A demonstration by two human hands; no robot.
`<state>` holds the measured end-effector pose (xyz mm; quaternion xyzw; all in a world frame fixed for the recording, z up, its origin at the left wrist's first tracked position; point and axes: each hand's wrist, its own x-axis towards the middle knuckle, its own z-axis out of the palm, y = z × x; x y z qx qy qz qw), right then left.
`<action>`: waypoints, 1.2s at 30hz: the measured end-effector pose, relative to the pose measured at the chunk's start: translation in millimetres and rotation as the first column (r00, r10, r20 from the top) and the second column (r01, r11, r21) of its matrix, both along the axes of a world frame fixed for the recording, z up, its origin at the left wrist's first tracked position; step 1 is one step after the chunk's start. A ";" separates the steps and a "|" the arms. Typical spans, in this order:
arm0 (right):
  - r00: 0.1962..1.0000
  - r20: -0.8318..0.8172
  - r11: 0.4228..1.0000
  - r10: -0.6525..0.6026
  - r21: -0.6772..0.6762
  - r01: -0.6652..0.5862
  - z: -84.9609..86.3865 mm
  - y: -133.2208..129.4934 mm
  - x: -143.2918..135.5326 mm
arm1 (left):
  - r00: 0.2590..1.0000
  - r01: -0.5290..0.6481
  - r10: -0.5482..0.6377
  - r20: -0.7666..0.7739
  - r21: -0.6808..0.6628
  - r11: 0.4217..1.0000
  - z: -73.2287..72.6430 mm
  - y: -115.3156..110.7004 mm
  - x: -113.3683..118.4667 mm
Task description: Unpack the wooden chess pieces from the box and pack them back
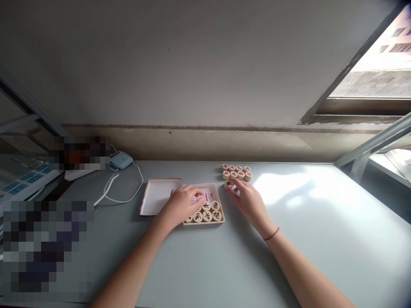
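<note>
Head view: shallow box (205,223) holds black-marked discs (207,216).

Smooth, matt discs (207,216), apparently wooden, and a cardboard-like box (204,223) contrast with a smooth tabletop (205,265), glossy where light strikes it, a matt wall (192,64) with a rough-looking seam (224,128), a plastic-looking power strip (28,179) and metallic-looking rails (375,138).

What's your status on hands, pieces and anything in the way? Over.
Left hand over open box, partly hiding black-marked pieces. Right hand at single piece near red-marked pieces, grip unclear. Light-blue device farther left, apart from both hands.
</note>
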<state>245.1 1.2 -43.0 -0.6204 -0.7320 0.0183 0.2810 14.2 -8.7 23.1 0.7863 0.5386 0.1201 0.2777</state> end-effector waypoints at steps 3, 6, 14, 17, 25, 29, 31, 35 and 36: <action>1.000 0.001 1.000 -0.017 0.013 0.017 -1.6 1.1 -2.0 | 1.000 -0.003 0.003 -0.008 -0.001 1.000 0.4 -0.2 0.3; 0.999 -0.010 0.999 -0.036 0.022 0.036 -2.7 1.4 -4.2 | 1.000 0.000 0.000 -0.021 0.003 1.000 0.5 -0.3 0.4; 0.998 -0.012 0.997 -0.067 0.035 0.068 -6.0 0.5 -7.4 | 0.999 -0.003 0.003 -0.044 0.000 1.000 -1.8 2.3 -3.3; 0.995 -0.043 0.996 -0.087 0.026 0.089 -9.2 2.0 -7.6 | 0.999 -0.002 0.003 -0.041 0.010 1.000 -4.2 3.3 -4.6; 0.994 -0.061 0.994 -0.086 0.058 0.089 -12.5 5.3 -5.8 | 0.994 0.007 -0.008 -0.111 -0.013 1.000 -5.7 4.1 -5.5; 0.997 -0.080 0.984 -0.019 0.176 0.033 -2.4 -3.3 -14.3 | 0.983 0.040 -0.038 -0.178 0.009 0.999 -6.3 0.6 -3.5; 0.993 -0.115 0.985 0.040 0.169 -0.020 2.2 -8.2 -20.4 | 0.978 0.057 -0.052 -0.204 0.016 0.998 -6.5 -2.0 -2.4; 0.982 -0.146 0.988 0.122 0.110 -0.106 4.9 -13.2 -27.8 | 0.977 0.065 -0.061 -0.205 0.016 0.998 -6.5 -5.1 -2.1; 0.980 -0.149 0.988 0.131 0.098 -0.118 4.7 -13.4 -28.1 | 0.978 0.066 -0.063 -0.201 0.012 0.998 -6.3 -5.2 -2.2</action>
